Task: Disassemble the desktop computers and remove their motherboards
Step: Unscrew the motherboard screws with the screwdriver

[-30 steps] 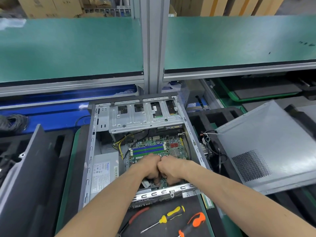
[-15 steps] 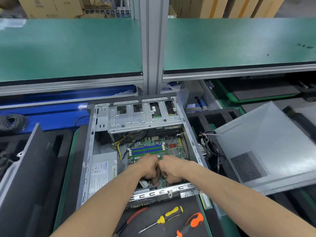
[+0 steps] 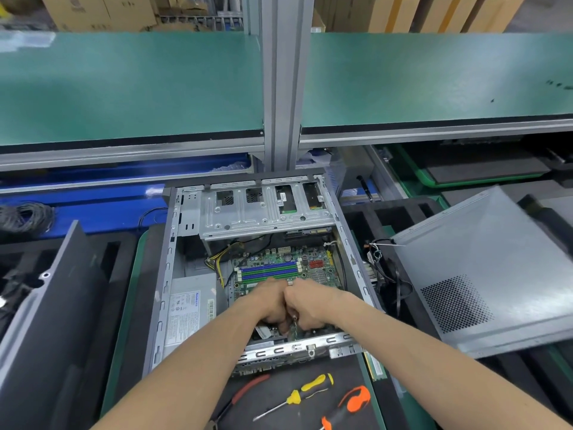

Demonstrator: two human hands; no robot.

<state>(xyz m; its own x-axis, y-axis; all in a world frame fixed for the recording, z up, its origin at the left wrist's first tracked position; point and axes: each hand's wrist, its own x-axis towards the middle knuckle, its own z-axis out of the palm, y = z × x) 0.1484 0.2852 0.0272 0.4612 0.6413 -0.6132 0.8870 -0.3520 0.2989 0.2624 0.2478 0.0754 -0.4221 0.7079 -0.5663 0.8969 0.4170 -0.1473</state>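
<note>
Green motherboard [image 3: 279, 268] not out yet

Case [image 3: 173, 274] lid off; left hand [image 3: 266, 301] and right hand [image 3: 310, 302], fingers curled, grip something unclear over board's near end.

Both hands, left hand [image 3: 266, 301] touching right hand [image 3: 310, 302], reach into the open computer case [image 3: 167, 274], over the motherboard [image 3: 279, 265].

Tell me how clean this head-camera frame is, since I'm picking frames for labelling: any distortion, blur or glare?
Head view: wide-angle bending curves the green shelf edges; the motherboard at centre is fairly sharp, though small print is unreadable; the corners, such as the cardboard boxes, are soft; bright reflection on the blue surface; even overhead light, weak shadows; the left hand and right hand hide their work spot.
</note>
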